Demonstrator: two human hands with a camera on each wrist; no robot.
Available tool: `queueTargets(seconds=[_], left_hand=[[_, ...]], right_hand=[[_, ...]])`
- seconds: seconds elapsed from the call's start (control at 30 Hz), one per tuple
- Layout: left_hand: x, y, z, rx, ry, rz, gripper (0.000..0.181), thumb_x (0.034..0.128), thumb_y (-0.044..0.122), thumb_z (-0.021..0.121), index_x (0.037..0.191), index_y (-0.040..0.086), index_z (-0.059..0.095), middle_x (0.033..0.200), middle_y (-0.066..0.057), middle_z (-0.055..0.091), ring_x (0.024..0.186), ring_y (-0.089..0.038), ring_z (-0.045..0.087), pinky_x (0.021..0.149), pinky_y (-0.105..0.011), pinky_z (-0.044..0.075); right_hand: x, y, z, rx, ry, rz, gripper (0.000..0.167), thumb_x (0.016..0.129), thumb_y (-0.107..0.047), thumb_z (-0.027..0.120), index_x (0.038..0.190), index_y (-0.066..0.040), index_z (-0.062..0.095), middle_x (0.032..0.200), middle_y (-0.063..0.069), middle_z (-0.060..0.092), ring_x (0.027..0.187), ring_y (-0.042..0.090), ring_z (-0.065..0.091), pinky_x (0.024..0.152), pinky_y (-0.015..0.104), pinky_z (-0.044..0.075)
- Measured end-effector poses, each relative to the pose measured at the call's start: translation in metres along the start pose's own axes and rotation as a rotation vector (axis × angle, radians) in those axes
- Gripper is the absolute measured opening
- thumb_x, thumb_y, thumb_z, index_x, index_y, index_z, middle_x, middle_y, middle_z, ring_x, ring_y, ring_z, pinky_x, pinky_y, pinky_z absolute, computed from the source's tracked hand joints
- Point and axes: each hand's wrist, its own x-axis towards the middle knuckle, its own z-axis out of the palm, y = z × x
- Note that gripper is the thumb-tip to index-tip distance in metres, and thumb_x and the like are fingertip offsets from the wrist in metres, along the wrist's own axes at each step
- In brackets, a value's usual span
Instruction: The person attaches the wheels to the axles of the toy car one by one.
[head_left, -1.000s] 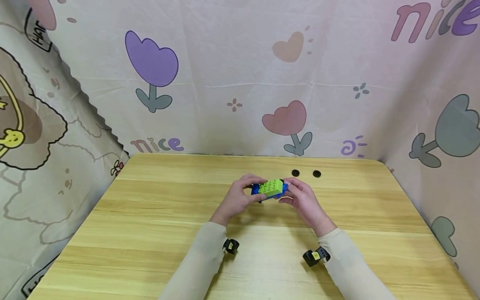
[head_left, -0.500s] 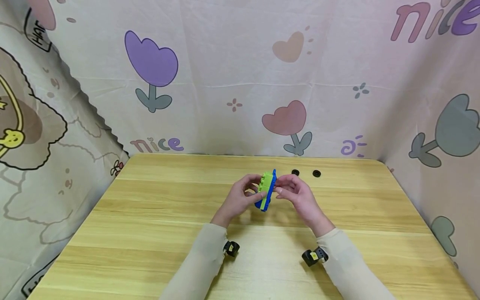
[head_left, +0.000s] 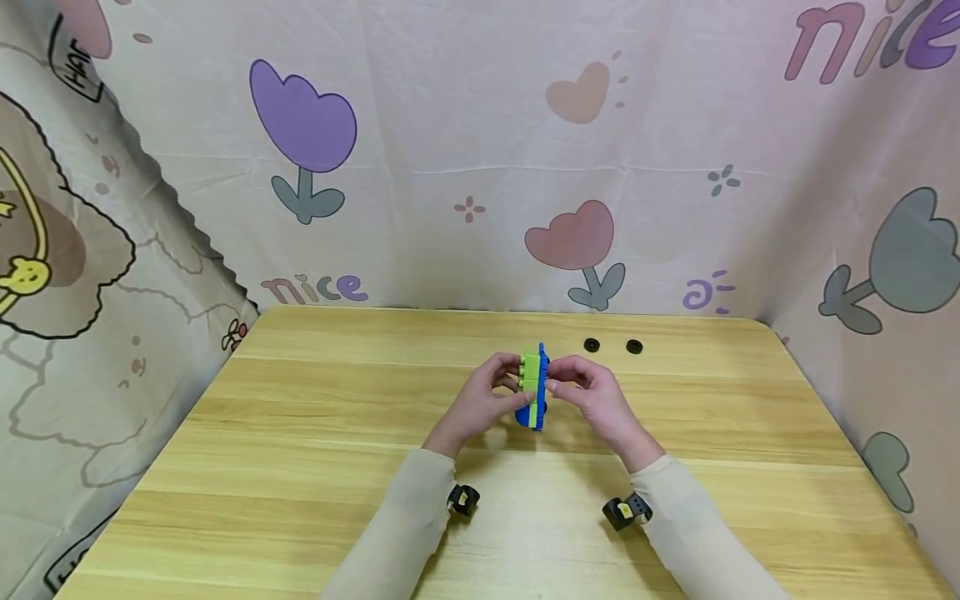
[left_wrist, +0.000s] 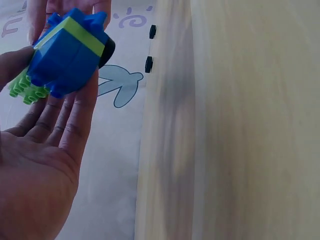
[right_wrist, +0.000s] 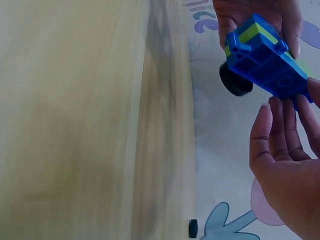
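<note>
A toy car of building blocks [head_left: 542,387], with a blue base and lime-green bricks, is held on its side above the table. My left hand [head_left: 480,400] grips it by the green bricks, thumb on the near side. My right hand [head_left: 598,402] is at the blue underside; in the right wrist view its thumb and fingertips meet the base's edge [right_wrist: 285,80]. Whether a small part lies between those fingertips is hidden. One black wheel [right_wrist: 235,80] sits at an end of the base. The blue rounded end [left_wrist: 62,62] faces the left wrist camera.
Two loose black wheels [head_left: 592,345] [head_left: 634,347] lie near the back edge of the wooden table [head_left: 300,467]. A printed cloth [head_left: 420,125] hangs behind the table and along its sides. Each wrist wears a black camera [head_left: 465,500].
The car has turned from studs up to standing on its side, studs facing left. My right hand has shifted from the car's right end to its underside.
</note>
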Motion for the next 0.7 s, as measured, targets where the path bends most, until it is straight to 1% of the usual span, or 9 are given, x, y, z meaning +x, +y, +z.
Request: queueTargets(seconds=[0.17,0.3,0.4,0.47,0.57,0.7], left_hand=[[-0.001,-0.003,-0.001,0.005,0.014,-0.01,0.049,0.0877,0.008,0.074,0.13,0.001,0.05,0.114,-0.009,0.06,0.097,-0.024,0.056,0.085,-0.034,0.051],[-0.002,-0.004,-0.001,0.017,0.025,-0.018,0.049,0.0879,0.009,0.074,0.129,0.001,0.049,0.113,-0.009,0.062,0.097,-0.024,0.056,0.088,-0.036,0.049],[-0.002,-0.004,-0.002,0.014,0.03,-0.021,0.049,0.0881,0.009,0.074,0.129,0.0,0.049,0.112,-0.011,0.062,0.098,-0.025,0.056,0.089,-0.038,0.048],[-0.002,-0.004,-0.002,0.007,0.03,-0.027,0.048,0.0879,0.008,0.074,0.129,0.0,0.049,0.112,-0.011,0.063,0.098,-0.026,0.056,0.089,-0.038,0.048],[-0.002,-0.005,-0.003,0.007,0.03,-0.039,0.048,0.0882,0.008,0.074,0.129,0.001,0.049,0.113,-0.011,0.064,0.099,-0.027,0.056,0.09,-0.039,0.047],[-0.002,-0.006,-0.003,0.022,0.025,-0.051,0.049,0.0882,0.01,0.074,0.129,0.003,0.048,0.114,-0.008,0.065,0.099,-0.024,0.056,0.089,-0.037,0.048]], right_hand=[[0.004,-0.002,-0.014,-0.165,0.007,-0.023,0.024,0.095,-0.012,0.066,0.114,0.003,0.064,0.112,0.018,0.064,0.103,0.027,0.059,0.086,0.031,0.05],[0.011,0.001,-0.032,-0.323,0.005,-0.019,0.022,0.095,-0.012,0.065,0.113,0.001,0.064,0.111,0.016,0.065,0.103,0.027,0.061,0.088,0.039,0.05],[0.018,0.007,-0.048,-0.45,0.012,-0.011,0.022,0.095,-0.008,0.065,0.113,0.003,0.063,0.111,0.016,0.065,0.102,0.029,0.061,0.088,0.044,0.05],[0.024,0.012,-0.059,-0.523,0.031,0.005,0.025,0.094,-0.007,0.066,0.116,0.004,0.061,0.112,0.017,0.064,0.104,0.031,0.06,0.089,0.046,0.049],[0.034,0.019,-0.074,-0.588,0.041,0.032,0.034,0.093,-0.007,0.066,0.123,0.007,0.057,0.118,0.023,0.06,0.111,0.037,0.057,0.094,0.05,0.046],[0.046,0.024,-0.085,-0.646,0.013,0.068,0.046,0.093,-0.011,0.066,0.133,0.007,0.051,0.128,0.025,0.055,0.119,0.04,0.051,0.1,0.054,0.04]])
